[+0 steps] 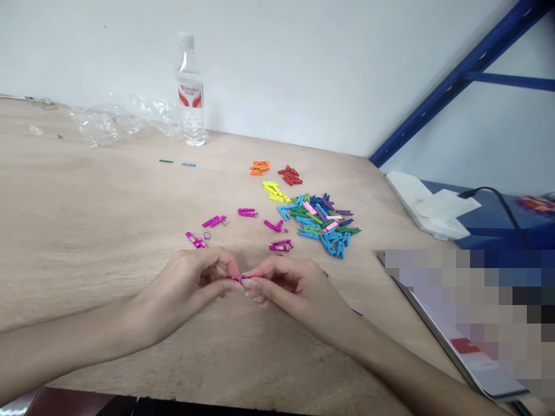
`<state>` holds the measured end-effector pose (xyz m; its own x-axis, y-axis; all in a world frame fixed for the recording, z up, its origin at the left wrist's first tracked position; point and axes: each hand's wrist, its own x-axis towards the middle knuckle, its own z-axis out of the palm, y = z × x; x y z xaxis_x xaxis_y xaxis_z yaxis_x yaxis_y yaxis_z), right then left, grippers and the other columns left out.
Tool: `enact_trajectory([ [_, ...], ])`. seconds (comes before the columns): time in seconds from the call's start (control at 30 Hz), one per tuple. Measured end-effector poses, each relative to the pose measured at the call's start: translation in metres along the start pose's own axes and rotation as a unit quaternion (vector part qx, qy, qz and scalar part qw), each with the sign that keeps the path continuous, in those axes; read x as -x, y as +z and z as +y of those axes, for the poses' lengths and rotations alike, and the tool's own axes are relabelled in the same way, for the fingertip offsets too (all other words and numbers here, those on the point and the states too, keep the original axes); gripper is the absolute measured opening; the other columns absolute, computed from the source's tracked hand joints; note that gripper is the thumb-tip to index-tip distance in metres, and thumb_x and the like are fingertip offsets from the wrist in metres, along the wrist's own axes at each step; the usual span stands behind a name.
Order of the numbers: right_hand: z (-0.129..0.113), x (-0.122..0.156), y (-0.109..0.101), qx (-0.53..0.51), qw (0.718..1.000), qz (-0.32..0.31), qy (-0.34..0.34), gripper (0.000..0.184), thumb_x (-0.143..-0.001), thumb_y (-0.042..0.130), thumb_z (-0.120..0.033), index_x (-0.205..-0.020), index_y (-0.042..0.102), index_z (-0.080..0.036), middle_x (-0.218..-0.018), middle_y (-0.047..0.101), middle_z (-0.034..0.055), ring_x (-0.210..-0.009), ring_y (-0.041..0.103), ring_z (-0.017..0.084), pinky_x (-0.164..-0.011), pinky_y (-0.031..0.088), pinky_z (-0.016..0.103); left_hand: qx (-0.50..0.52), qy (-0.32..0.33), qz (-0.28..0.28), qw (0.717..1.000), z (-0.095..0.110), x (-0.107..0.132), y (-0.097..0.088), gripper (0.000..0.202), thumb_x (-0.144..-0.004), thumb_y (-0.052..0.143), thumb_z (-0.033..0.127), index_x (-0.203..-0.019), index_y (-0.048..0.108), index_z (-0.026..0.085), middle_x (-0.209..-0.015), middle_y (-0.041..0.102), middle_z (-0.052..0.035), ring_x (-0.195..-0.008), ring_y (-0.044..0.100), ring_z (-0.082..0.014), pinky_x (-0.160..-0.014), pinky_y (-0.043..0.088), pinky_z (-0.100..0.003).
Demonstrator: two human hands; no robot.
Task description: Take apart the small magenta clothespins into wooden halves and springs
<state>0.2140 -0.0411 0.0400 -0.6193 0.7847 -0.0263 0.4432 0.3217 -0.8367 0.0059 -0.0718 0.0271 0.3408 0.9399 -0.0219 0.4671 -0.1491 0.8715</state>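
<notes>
My left hand (pixel 202 280) and my right hand (pixel 288 283) meet low over the table, fingertips pinched on a small magenta clothespin (pixel 240 279). The fingers cover most of it, so I cannot tell whether it is whole or in pieces. Just beyond my left hand lie magenta clothespin halves (pixel 196 240) beside a loose metal spring (pixel 207 235). Another magenta pair (pixel 214 221) rests farther back. More magenta clothespins (pixel 248 212) and parts (pixel 281 245) lie ahead of my hands, some with springs. My right forearm partly hides a magenta piece (pixel 357 312).
A mixed pile of clothespins (pixel 323 219) lies right of centre, with yellow (pixel 275 192), orange (pixel 259 168) and red (pixel 290 175) groups behind. A water bottle (pixel 191 98) stands by clear plastic wrapping (pixel 125 118). Green (pixel 166 161) and blue pieces (pixel 188 164) lie nearby. A flat device (pixel 433 323) sits right.
</notes>
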Motion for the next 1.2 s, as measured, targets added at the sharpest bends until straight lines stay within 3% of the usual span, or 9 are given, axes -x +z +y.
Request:
enact_trajectory([
  [0.3,0.001,-0.002,0.003,-0.064,0.997,-0.002,0.036,0.014,-0.087,0.057,-0.031,-0.086,0.065,-0.019,-0.072,0.063,-0.0019,-0.066,0.057,0.011,-0.062,0.041,0.023,0.073,-0.029,0.027,0.997,-0.003,0.001,0.007,0.006,-0.083,0.057,0.021,-0.082,0.063,0.021,-0.070,0.066,0.0047,-0.063,0.057,-0.0109,-0.056,0.040,-0.020],
  [0.5,0.003,-0.003,0.004,-0.071,0.996,-0.007,0.045,0.012,-0.086,0.057,-0.027,-0.081,0.064,-0.019,-0.071,0.064,-0.0016,-0.067,0.058,0.011,-0.062,0.042,0.023,0.062,-0.037,0.059,0.996,-0.006,0.002,0.010,0.008,-0.081,0.058,0.017,-0.079,0.064,0.021,-0.066,0.065,0.0049,-0.061,0.058,-0.0116,-0.055,0.040,-0.021],
  [0.67,0.003,-0.004,0.006,-0.086,0.995,0.005,0.047,0.013,-0.086,0.057,-0.026,-0.076,0.063,-0.019,-0.067,0.063,-0.0016,-0.064,0.058,0.011,-0.061,0.043,0.023,0.072,-0.032,0.047,0.996,-0.005,0.000,0.010,0.008,-0.081,0.056,0.019,-0.078,0.063,0.020,-0.068,0.066,0.0032,-0.065,0.060,-0.0135,-0.058,0.043,-0.023],
  [1.07,0.008,-0.003,0.007,-0.136,0.989,-0.016,0.058,0.013,-0.087,0.058,-0.032,-0.089,0.064,-0.020,-0.080,0.068,0.0006,-0.073,0.065,0.012,-0.069,0.050,0.026,0.033,-0.039,0.040,0.998,-0.003,-0.001,0.010,0.009,-0.081,0.057,0.016,-0.077,0.063,0.022,-0.063,0.061,0.0059,-0.060,0.054,-0.0104,-0.053,0.037,-0.021],
  [1.2,0.011,-0.005,0.007,-0.172,0.983,-0.022,0.060,0.015,-0.084,0.061,-0.033,-0.087,0.064,-0.019,-0.077,0.068,0.0013,-0.073,0.066,0.014,-0.070,0.053,0.028,0.091,-0.050,0.037,0.994,-0.001,-0.001,0.011,0.011,-0.080,0.057,0.013,-0.081,0.063,0.022,-0.067,0.065,0.0060,-0.064,0.059,-0.0096,-0.056,0.042,-0.018],
])
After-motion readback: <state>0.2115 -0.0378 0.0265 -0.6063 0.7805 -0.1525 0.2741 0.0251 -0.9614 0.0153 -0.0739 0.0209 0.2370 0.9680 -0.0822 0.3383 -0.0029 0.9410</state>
